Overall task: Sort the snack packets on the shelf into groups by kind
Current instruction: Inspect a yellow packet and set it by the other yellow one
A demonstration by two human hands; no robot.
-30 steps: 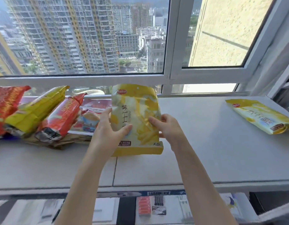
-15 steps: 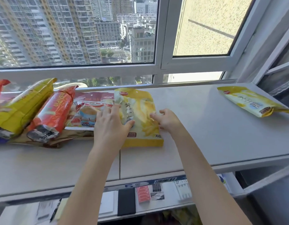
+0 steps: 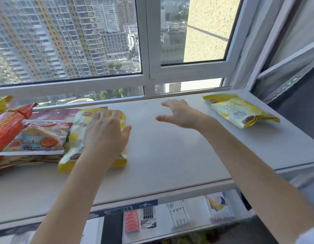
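White shelf (image 3: 170, 155) lying under my window, I'm pressing left hand (image 3: 107, 132) flat on yellow packet (image 3: 92, 159), right hand (image 3: 181, 113) hovering spread, empty.

Lighting: bright daylight, entering through the window (image 3: 82, 41) across the upper half of the frame. Sunlit yellow wall (image 3: 205, 29) at upper right, strongly lit. Shelf top (image 3: 170, 147) evenly lit, pale, with a soft sheen near centre. Shadows: faint and soft beneath the left hand (image 3: 107, 134) and the right hand (image 3: 181, 113). Glare: foil highlights on the yellow packet (image 3: 78, 138) at centre left. Lower shelf (image 3: 170, 217) along the bottom edge dimmer. Distortion: wide-angle bending of window frames at right edge. Sharpness: slight softness overall; forearms at the bottom corners blurred.
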